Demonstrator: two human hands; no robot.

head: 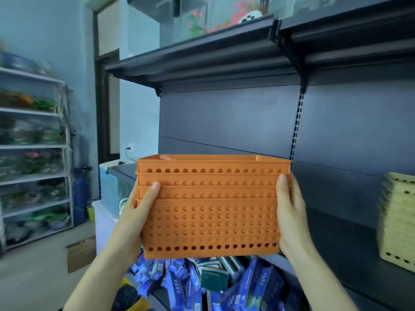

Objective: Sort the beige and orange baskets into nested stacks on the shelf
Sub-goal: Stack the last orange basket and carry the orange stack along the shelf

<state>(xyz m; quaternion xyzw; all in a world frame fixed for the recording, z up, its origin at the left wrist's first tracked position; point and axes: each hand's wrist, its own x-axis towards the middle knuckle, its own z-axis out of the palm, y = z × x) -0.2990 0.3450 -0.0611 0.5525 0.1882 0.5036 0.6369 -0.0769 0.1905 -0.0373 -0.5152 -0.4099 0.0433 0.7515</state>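
Dark shelf noted ahead, bare across its middle. Stack of orange baskets, about four nested, held level in the air before that shelf, above a heap of blue boxes. Stack of beige baskets found standing on the shelf at far right, well apart. Left hand and right hand clamped on the stack's short ends, thumbs on the near face; fingers hidden behind, spread not judged. Advised: keep level, set down square, clear of the beige stack, rims seated evenly.
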